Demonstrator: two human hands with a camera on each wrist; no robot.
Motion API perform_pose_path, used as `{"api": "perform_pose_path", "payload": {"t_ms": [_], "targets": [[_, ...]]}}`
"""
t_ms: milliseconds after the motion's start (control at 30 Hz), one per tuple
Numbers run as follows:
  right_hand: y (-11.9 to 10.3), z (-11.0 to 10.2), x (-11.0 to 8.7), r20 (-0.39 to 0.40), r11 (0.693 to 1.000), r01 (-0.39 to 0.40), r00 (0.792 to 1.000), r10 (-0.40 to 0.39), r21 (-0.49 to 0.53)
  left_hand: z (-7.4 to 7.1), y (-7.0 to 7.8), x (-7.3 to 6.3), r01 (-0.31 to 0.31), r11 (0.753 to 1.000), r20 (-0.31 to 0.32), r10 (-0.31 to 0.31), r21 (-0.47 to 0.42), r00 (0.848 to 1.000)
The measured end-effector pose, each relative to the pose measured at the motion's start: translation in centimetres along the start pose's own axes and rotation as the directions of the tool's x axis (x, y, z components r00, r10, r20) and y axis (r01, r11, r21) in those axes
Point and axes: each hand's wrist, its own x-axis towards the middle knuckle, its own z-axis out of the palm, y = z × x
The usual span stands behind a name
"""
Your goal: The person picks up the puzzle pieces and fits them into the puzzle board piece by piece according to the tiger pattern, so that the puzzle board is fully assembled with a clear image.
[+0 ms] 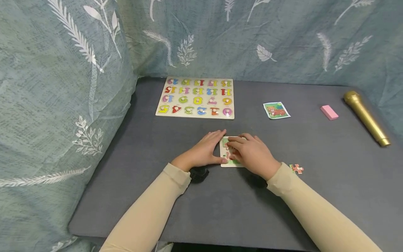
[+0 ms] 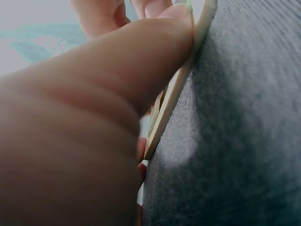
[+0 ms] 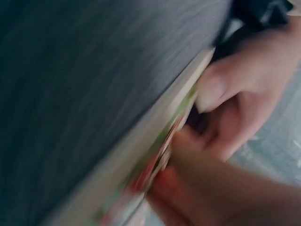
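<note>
A small wooden jigsaw board [image 1: 223, 151] with a pale rim and a green and red picture lies between the two hands. My left hand [image 1: 204, 148] steadies it, thumb on the near left corner and straight fingers along the left side. The thumb presses over the board's edge [image 2: 169, 101] in the left wrist view. Over the board, my right hand [image 1: 255, 155] has bent fingers pinching a reddish jigsaw piece [image 3: 162, 153] at its surface; the piece is blurred and mostly hidden. Loose jigsaw pieces [image 1: 296, 169] lie beside the right sleeve, partly covered by it.
A number peg board [image 1: 195, 98] lies at the back left of the grey table [image 1: 126, 196]. Farther right are a bear picture card [image 1: 276, 110], a pink block [image 1: 329, 112] and a gold cylinder [image 1: 366, 119]. Patterned cloth [image 1: 220, 42] hangs behind and on the left.
</note>
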Motion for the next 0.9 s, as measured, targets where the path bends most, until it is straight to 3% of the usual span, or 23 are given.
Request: {"api": "perform_pose_path", "payload": {"t_ms": [133, 333, 667, 900], "targets": [[0.67, -0.2, -0.09, 0.042, 0.999, 0.034, 0.999, -0.032, -0.039, -0.12, -0.03, -0.01, 0.001, 1.0, -0.002, -0.001, 0.009, 1.0], [0.96, 0.05, 0.02, 0.1, 0.999, 0.047, 0.994, -0.048, 0.016, -0.04, -0.23, -0.18, -0.011, 1.0, -0.008, 0.012, 0.019, 1.0], [0.53, -0.19, 0.07, 0.123, 0.998, 0.059, 0.991, -0.058, -0.003, -0.23, -0.15, 0.04, -0.038, 0.999, 0.0, 0.038, 0.006, 0.999], [0.63, 0.04, -0.07, 0.113, 0.998, 0.068, 0.991, -0.067, -0.006, -0.67, -0.68, -0.31, 0.028, 0.994, -0.126, -0.014, 0.104, 0.992]]}}
